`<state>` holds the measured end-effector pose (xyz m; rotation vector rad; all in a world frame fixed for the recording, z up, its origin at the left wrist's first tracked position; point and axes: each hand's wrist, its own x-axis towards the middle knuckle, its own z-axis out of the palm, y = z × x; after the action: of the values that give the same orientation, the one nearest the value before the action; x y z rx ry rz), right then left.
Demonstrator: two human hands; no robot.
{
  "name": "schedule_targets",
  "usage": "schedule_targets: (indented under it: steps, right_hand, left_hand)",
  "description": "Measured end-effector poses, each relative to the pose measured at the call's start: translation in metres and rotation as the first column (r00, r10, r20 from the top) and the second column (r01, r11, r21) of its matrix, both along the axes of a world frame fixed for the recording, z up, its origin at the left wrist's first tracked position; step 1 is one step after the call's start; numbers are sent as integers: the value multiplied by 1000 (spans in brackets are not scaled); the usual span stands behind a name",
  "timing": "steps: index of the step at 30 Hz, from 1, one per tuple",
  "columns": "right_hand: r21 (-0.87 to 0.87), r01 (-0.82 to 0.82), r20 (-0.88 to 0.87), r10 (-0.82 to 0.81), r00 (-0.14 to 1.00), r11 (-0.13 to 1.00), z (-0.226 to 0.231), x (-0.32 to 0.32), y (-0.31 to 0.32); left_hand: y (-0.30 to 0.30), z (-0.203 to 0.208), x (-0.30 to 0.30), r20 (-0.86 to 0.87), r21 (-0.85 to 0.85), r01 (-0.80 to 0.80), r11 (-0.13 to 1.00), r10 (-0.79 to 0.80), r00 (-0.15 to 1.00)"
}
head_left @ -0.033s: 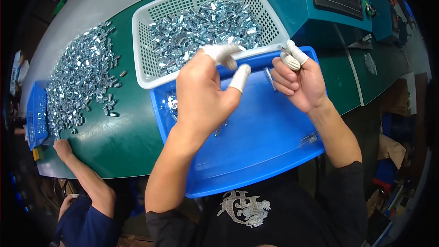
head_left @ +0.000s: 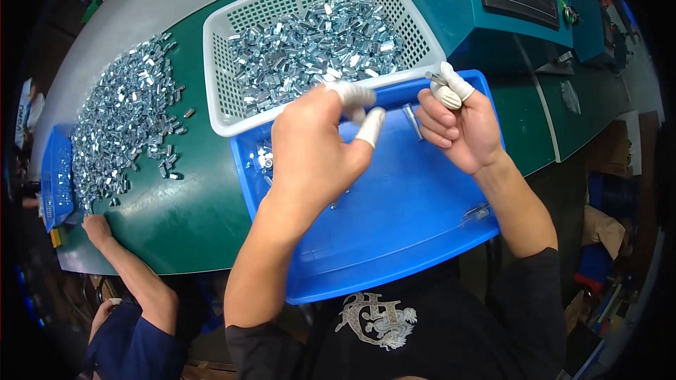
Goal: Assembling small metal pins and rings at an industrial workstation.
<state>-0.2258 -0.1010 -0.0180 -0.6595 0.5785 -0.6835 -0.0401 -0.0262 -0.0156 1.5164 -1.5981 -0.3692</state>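
Green table (head_left: 176, 218), heaped at left with loose metal parts (head_left: 123, 123). Blue tray (head_left: 394, 239) at near edge, nearly bare, a few parts (head_left: 265, 160) in its far left corner. White basket (head_left: 220, 109) just beyond, touching the tray, full of shiny parts. Left hand (head_left: 313, 151) hovering over the tray, capped fingers (head_left: 370, 127) loosely curled, empty. Right hand (head_left: 461, 127) pinching a small pin (head_left: 435, 79) at the tray's far rim. Teal machine (head_left: 507, 14) behind.

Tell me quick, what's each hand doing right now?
Left hand: loosely curled above the blue plastic tray, apparently empty.
Right hand: pinching a small silver metal part.
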Motion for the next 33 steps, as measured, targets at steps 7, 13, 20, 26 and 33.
schedule_targets:
  steps: [7, 13, 20, 26, 33]
  right_hand:
    - [-74, -60, -32, 57, 998, 995, -7, 2, 2]
    - [-182, 30, -328, -90, 940, 983, -1, 5, 12]
    - [-320, 8, -354, -128, 926, 947, -9, 1, 10]
    - [-316, 28, -343, -142, 929, 948, -6, 1, 12]
    - [-340, 26, -351, -152, 924, 940, -6, 1, 10]
  left_hand:
    - [7, -13, -4, 528, 622, -89, 778, -334, 781]
    - [7, -20, -4, 279, 375, 119, 919, -234, 931]
    - [0, -21, -6, 311, 492, 22, 870, -200, 929]
    - [-1, -24, -7, 109, 530, 121, 839, -208, 972]
    - [-2, -27, -14, 55, 495, 214, 842, -276, 960]
